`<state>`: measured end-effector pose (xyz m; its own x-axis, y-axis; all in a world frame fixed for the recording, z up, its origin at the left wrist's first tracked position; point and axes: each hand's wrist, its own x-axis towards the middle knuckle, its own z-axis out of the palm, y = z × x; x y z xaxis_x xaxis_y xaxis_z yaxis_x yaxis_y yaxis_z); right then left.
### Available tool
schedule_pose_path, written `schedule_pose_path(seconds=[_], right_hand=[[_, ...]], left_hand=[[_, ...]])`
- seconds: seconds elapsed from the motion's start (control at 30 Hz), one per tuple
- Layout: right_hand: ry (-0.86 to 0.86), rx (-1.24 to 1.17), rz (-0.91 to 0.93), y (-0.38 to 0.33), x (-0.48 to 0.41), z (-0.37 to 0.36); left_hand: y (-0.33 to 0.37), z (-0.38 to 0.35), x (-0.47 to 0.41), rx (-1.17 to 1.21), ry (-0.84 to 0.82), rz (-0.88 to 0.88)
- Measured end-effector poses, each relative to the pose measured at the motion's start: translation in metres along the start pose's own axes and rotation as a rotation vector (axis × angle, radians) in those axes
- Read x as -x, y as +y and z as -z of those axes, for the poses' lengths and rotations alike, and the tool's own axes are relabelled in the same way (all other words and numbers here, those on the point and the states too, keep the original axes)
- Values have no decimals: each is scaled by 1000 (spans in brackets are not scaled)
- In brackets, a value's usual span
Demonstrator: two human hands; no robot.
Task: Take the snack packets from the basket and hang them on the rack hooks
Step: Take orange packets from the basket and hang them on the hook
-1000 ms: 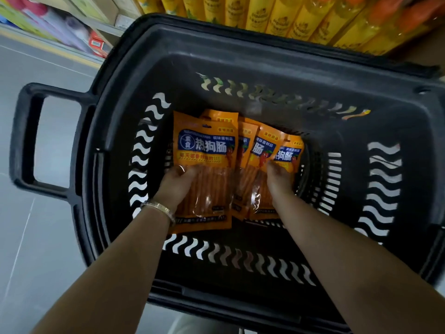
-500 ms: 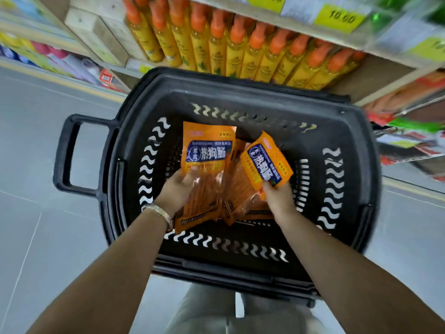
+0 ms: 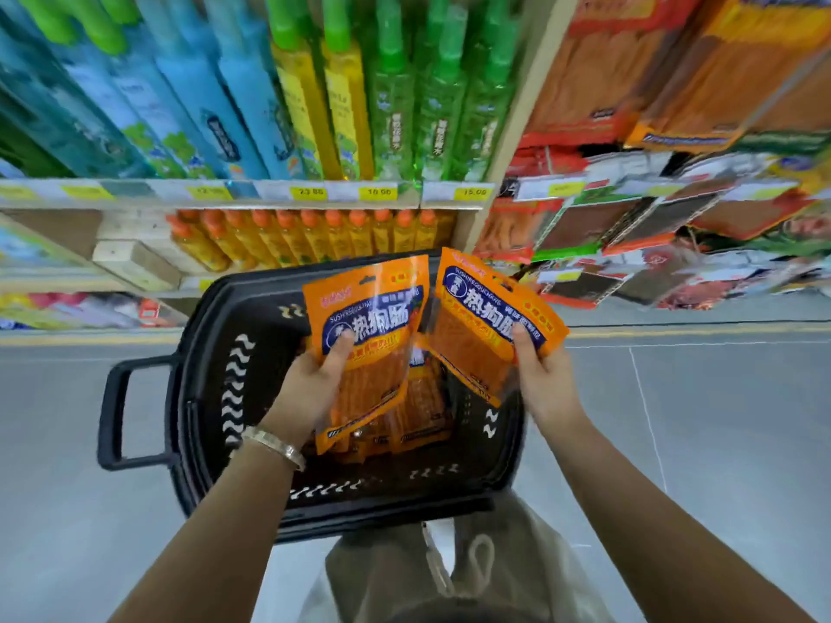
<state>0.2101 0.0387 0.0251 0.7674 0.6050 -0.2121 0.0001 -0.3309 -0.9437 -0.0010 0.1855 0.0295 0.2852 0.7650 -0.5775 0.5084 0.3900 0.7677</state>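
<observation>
Our left hand (image 3: 310,388) grips one orange packet (image 3: 366,317) above the basket (image 3: 193,353), thumb pressed on its blue label and fingers curled behind it; the packet stands nearly upright, its lower end hanging down inside the basket. Our right hand (image 3: 546,379) pinches a second packet (image 3: 481,321) at its right edge, thumb on the front, and holds it tilted with its top leaning left, just beside the first. The two held packets are close at their upper corners, but we cannot tell whether they touch. More packets (image 3: 422,411) lie flat on the basket bottom beneath them. The black basket sits on the grey floor (image 3: 719,420) in front of us, its handle (image 3: 114,411) sticking out to the left. A bracelet (image 3: 274,442) circles our left wrist. Behind the basket a shelf (image 3: 225,202) with yellow price tags (image 3: 377,192) carries orange-capped bottles (image 3: 314,236) below and tall blue, yellow and green bottles (image 3: 314,92) above. To the right hang blurred rows of orange and red snack bags (image 3: 629,218) on the rack.
</observation>
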Motion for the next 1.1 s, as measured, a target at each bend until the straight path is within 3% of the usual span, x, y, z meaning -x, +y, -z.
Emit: schedule_pose_path(seconds=[0.1, 0.33, 0.63, 0.77, 0.87, 1.1], right_hand=[[130, -71, 45, -20, 8, 44], [306, 32, 165, -43, -15, 166], [319, 165, 387, -91, -89, 326], [342, 158, 540, -137, -116, 369], [363, 143, 634, -176, -137, 388], [309, 23, 824, -276, -170, 394]], left_hand=[[45, -27, 11, -77, -42, -85], [143, -134, 41, -80, -113, -496], [246, -272, 84, 133, 51, -596], [300, -287, 102, 137, 207, -717], [338, -283, 112, 168, 236, -817], [420, -256, 128, 230, 446, -1026]])
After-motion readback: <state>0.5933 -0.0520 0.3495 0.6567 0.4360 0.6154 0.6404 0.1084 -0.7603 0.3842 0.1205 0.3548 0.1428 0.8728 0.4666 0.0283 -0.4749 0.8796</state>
